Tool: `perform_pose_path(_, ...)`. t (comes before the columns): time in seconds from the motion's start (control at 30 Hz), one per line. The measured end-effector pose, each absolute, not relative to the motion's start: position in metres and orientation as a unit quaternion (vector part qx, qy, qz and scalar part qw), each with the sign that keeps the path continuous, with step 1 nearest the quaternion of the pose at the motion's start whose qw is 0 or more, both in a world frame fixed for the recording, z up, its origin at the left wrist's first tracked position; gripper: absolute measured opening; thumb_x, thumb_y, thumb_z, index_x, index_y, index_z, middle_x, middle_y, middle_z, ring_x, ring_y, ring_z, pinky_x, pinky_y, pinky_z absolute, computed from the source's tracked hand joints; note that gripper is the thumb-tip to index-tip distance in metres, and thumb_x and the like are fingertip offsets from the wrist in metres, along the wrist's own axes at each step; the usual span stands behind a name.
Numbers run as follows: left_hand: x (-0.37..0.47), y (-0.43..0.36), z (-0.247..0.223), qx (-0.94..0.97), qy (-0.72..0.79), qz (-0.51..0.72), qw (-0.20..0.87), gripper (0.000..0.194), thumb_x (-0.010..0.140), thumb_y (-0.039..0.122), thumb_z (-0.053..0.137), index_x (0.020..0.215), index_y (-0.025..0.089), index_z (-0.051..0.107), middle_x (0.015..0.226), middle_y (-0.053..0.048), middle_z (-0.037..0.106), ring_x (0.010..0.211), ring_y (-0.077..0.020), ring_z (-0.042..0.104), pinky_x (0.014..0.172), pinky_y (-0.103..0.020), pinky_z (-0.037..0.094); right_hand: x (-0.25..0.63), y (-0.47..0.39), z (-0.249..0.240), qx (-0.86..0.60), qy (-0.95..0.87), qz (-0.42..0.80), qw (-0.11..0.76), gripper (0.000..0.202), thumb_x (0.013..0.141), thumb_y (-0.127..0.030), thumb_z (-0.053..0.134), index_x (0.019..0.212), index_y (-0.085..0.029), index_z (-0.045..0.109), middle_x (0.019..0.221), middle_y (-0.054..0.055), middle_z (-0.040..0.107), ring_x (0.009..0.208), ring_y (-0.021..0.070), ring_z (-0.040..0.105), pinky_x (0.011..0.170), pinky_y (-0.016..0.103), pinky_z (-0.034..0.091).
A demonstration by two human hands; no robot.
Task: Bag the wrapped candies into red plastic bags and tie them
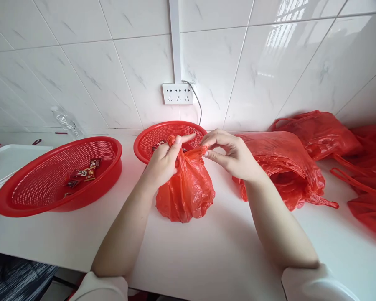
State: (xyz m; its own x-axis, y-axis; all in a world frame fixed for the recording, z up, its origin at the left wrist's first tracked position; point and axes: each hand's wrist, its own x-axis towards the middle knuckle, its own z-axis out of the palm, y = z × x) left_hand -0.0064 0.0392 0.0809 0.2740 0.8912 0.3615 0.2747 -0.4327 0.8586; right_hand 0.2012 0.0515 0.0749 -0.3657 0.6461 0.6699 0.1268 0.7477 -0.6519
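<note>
A filled red plastic bag (188,192) rests on the white table in front of me, its top gathered and twisted. My left hand (164,163) is closed around the left part of the bag's neck, with the index finger stretched to the right. Between the thumb and fingertips of my right hand (230,154) is the right end of the bag's top. Just behind the bag stands a red perforated basket (147,136) with small wrapped packets in it, partly hidden by my left hand and the bag.
To the left sits a larger red basket (40,179) holding several wrapped packets (81,172). A white tray (12,161) and a clear bottle (65,121) are beyond it. Red bags (278,150) lie at the right. A socket panel (178,94) is on the wall.
</note>
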Motion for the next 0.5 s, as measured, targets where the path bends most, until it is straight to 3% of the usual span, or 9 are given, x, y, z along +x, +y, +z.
perform_pose_path(0.2,-0.02,0.047,0.085,0.656,0.443,0.345,0.504,0.054,0.092,0.062,0.042,0.122,0.025,0.067,0.052,0.002,0.051,0.036,-0.0072,0.035,0.034,-0.02,0.03,0.207,0.054,0.073,-0.264,-0.807,0.208,0.485,0.005,0.088,-0.025,0.064,0.09,-0.023,0.068,0.096,0.005,0.065,0.093,0.0194,0.061,0.088,0.037,0.05)
perform_pose_path(0.27,-0.021,0.045,0.09,0.645,0.441,0.298,0.548,0.059,0.092,0.064,0.041,0.126,0.021,0.065,0.044,0.004,0.046,0.033,-0.0073,0.035,0.034,-0.019,0.028,0.206,0.055,0.072,-0.267,-0.808,0.206,0.483,0.005,0.089,-0.026,0.064,0.089,-0.022,0.067,0.095,0.005,0.066,0.093,0.0197,0.062,0.088,0.037,0.05)
perform_pose_path(0.33,-0.023,0.045,0.093,0.628,0.419,0.275,0.595,0.061,0.093,0.063,0.04,0.128,0.018,0.063,0.044,0.002,0.052,0.032,-0.0069,0.038,0.036,-0.019,0.03,0.206,0.056,0.072,-0.269,-0.805,0.211,0.485,0.006,0.089,-0.026,0.063,0.09,-0.022,0.067,0.095,0.005,0.065,0.092,0.0195,0.061,0.087,0.036,0.051)
perform_pose_path(0.43,-0.025,0.053,0.091,0.578,0.388,0.328,0.638,0.054,0.095,0.055,0.044,0.128,0.017,0.063,0.055,-0.001,0.062,0.035,-0.0044,0.041,0.042,-0.018,0.035,0.211,0.056,0.074,-0.246,-0.809,0.213,0.49,0.005,0.089,-0.026,0.063,0.089,-0.023,0.067,0.096,0.005,0.062,0.093,0.019,0.06,0.087,0.036,0.05)
perform_pose_path(0.5,-0.025,0.061,0.086,0.533,0.373,0.363,0.667,0.046,0.095,0.048,0.049,0.126,0.018,0.064,0.055,0.0,0.059,0.039,-0.0041,0.042,0.043,-0.016,0.036,0.215,0.053,0.076,-0.21,-0.837,0.218,0.456,0.005,0.087,-0.026,0.066,0.086,-0.023,0.069,0.096,0.005,0.059,0.093,0.0184,0.059,0.086,0.035,0.05)
